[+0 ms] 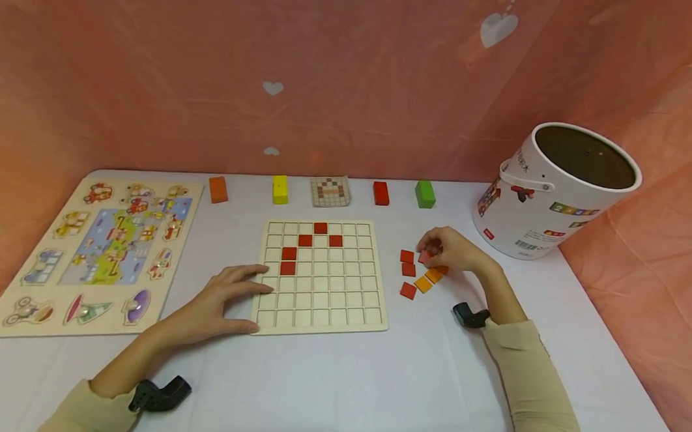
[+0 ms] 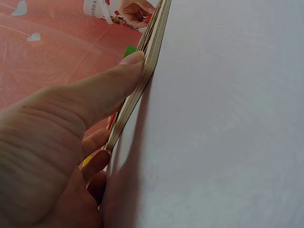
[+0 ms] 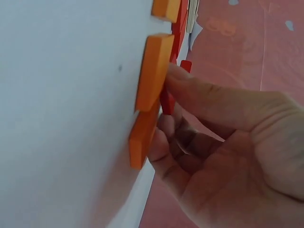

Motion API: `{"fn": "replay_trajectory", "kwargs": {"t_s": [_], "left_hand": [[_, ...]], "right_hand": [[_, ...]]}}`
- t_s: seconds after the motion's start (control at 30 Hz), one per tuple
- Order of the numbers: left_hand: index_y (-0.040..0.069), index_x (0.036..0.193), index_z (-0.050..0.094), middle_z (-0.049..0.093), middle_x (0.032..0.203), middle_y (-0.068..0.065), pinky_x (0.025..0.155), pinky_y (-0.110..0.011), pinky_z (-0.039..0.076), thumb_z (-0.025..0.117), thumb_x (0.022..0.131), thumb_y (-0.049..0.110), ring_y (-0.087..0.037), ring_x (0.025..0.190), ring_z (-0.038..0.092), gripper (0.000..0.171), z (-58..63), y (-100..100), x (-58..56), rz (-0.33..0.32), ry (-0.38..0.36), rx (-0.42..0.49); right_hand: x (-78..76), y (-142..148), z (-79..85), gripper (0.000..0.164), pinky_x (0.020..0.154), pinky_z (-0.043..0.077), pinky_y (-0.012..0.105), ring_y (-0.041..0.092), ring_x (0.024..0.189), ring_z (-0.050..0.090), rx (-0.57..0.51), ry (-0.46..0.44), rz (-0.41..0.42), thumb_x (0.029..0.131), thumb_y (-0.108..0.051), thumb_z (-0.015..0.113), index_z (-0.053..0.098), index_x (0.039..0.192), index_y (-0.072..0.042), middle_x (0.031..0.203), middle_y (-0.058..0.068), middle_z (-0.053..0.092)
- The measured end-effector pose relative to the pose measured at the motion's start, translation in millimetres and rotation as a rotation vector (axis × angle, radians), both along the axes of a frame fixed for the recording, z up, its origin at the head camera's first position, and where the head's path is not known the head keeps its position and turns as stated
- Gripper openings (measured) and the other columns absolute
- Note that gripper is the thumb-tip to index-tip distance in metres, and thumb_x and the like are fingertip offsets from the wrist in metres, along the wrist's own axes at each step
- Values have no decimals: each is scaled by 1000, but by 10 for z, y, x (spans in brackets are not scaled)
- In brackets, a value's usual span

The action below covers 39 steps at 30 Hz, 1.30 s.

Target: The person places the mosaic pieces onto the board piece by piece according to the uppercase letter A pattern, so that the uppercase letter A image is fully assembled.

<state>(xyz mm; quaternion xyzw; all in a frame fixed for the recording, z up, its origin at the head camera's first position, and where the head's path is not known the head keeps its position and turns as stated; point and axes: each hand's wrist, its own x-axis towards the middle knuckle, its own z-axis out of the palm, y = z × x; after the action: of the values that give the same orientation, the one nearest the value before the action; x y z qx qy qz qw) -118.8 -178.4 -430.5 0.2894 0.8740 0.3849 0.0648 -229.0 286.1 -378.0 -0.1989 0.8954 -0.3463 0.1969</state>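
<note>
A wooden grid board lies mid-table, with several red tiles set in cells of its upper half. At the board's left edge my left hand rests, fingers and thumb extended and spread; in the left wrist view its thumb touches the board's rim. Right of the board, my right hand pinches a red tile between thumb and fingers, among loose tiles. Close to those fingers are orange tiles, and more red tiles lie to the hand's left.
A picture-puzzle board with knobbed pieces fills the table's left. Along the back stand orange, yellow, red and green blocks, plus a pattern card. A white bucket stands at the back right.
</note>
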Motion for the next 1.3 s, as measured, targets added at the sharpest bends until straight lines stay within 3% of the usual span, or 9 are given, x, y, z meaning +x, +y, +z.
{"fn": "replay_trajectory", "kwargs": {"t_s": [0.17,0.33,0.47,0.67,0.9,1.13,1.3], "left_hand": [[16,129,66,39,153,-12,106,-68,20,85,77,34,-41,140,29,58,2,4,-8,-5,5,2],[15,129,66,39,153,-12,106,-67,20,85,77,33,-41,139,30,58,-10,-6,-10,-8,7,7],[15,129,66,39,153,-12,105,-67,20,85,78,33,-40,139,30,58,-12,-5,-16,-12,10,11],[16,129,66,39,153,-12,105,-67,20,85,78,34,-40,139,29,57,-4,8,-18,-14,3,13],[17,129,66,39,153,-12,104,-68,20,85,79,33,-41,139,30,56,-3,-4,-10,-15,9,20],[17,129,66,39,153,-12,104,-69,20,84,79,33,-41,139,30,56,-7,-15,-8,-14,14,17],[17,129,66,40,153,-12,104,-68,19,85,78,32,-41,139,30,56,-12,0,-10,-19,12,30]], "right_hand": [[-11,-47,25,14,69,48,23,25,78,54,-4,28,-14,85,7,72,66,98,8,86,14,64],[-27,-346,46,11,63,48,24,24,71,54,-106,14,13,88,-4,74,68,94,2,83,10,63],[-12,-803,74,10,63,50,25,22,71,57,-205,-24,113,89,-3,73,68,96,2,87,8,65],[35,-1543,118,11,73,50,26,18,82,55,-259,-30,357,92,5,64,70,102,4,91,10,64],[142,-2068,89,20,72,50,22,14,80,54,-170,-43,496,91,11,60,72,105,5,89,6,63],[220,-2165,66,26,73,47,20,15,81,54,-98,-6,470,91,10,62,69,115,3,88,7,62],[357,-2058,119,21,79,47,22,15,90,56,-24,142,426,94,-3,65,70,114,-4,101,6,61]]}}
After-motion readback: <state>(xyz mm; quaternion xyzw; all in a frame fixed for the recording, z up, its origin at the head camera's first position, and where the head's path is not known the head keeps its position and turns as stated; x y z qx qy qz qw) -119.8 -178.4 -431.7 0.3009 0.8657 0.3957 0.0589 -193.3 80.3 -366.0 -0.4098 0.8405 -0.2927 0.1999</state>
